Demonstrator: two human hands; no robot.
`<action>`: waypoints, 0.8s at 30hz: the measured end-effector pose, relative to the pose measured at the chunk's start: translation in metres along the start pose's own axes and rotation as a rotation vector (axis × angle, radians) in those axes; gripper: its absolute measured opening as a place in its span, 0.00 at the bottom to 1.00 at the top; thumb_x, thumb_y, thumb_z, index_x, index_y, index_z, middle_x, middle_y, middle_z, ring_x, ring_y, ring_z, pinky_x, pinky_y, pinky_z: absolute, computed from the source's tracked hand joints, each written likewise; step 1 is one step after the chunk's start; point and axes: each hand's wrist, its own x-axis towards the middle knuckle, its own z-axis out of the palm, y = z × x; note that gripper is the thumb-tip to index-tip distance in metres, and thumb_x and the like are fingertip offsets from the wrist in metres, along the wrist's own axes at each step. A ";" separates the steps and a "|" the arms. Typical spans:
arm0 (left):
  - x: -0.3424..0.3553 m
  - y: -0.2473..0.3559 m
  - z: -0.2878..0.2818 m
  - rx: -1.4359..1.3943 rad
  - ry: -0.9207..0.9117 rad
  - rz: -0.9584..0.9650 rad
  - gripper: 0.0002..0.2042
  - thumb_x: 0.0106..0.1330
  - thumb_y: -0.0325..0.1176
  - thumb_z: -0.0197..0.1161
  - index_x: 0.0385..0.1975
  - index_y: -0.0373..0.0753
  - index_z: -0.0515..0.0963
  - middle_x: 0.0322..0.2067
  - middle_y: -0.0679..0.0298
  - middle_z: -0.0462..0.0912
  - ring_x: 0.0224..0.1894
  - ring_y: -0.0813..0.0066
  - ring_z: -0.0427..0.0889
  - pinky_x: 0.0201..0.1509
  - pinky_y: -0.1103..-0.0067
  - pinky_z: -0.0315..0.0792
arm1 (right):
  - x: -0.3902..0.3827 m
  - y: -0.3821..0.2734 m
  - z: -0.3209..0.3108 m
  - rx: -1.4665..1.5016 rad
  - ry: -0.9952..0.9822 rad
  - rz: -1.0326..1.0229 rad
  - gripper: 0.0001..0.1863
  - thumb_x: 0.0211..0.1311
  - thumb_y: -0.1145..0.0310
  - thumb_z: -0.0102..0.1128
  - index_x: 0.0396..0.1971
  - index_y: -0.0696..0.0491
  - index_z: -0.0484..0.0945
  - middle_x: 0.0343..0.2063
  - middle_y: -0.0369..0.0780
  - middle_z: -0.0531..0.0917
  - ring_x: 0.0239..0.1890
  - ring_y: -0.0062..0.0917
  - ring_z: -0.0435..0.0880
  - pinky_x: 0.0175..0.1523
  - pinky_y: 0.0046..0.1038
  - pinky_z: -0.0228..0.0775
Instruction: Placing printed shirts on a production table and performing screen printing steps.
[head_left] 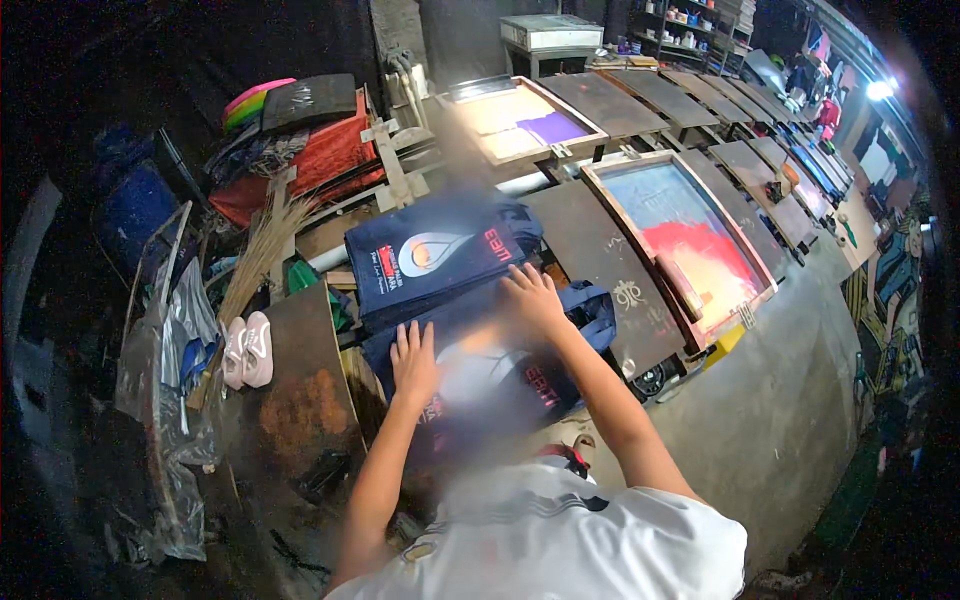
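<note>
The shirt (600, 548) is white, short-sleeved and dark-striped.

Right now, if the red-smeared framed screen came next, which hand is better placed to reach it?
Probably the right hand: it lies on the side toward the framed screen. The left hand rests farther away, on the nearer dark blue bag.

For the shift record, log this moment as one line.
left hand: open, on nearer navy bag | right hand: open, by that bag's far edge | farther navy bag: printed side up

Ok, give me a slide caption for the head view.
Left hand and right hand on navy printed bags, framed screen at right.
</note>
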 end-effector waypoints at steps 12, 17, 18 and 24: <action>0.031 -0.027 0.059 -0.140 0.507 0.057 0.19 0.70 0.39 0.55 0.57 0.40 0.74 0.54 0.61 0.77 0.60 0.60 0.70 0.69 0.61 0.54 | -0.004 -0.002 0.017 0.210 0.111 0.057 0.22 0.60 0.67 0.55 0.57 0.45 0.75 0.57 0.34 0.77 0.66 0.34 0.68 0.58 0.39 0.65; 0.038 -0.027 0.064 -0.119 0.496 0.024 0.19 0.69 0.38 0.55 0.58 0.40 0.74 0.55 0.62 0.77 0.60 0.61 0.70 0.69 0.62 0.55 | 0.001 -0.006 0.011 0.203 0.099 0.061 0.23 0.61 0.66 0.54 0.58 0.44 0.75 0.58 0.35 0.77 0.66 0.34 0.68 0.59 0.38 0.64; 0.039 -0.027 0.063 -0.114 0.498 0.023 0.19 0.69 0.38 0.55 0.58 0.40 0.74 0.55 0.62 0.77 0.60 0.61 0.70 0.69 0.62 0.55 | 0.002 -0.006 0.011 0.188 0.110 0.053 0.23 0.61 0.67 0.54 0.58 0.44 0.75 0.58 0.35 0.77 0.66 0.34 0.68 0.59 0.38 0.64; 0.036 -0.026 0.061 -0.092 0.540 0.011 0.20 0.68 0.39 0.55 0.58 0.41 0.74 0.54 0.62 0.77 0.59 0.61 0.70 0.68 0.61 0.55 | 0.006 -0.007 0.014 0.220 0.171 0.043 0.20 0.62 0.65 0.55 0.56 0.45 0.76 0.58 0.34 0.77 0.65 0.33 0.69 0.58 0.37 0.65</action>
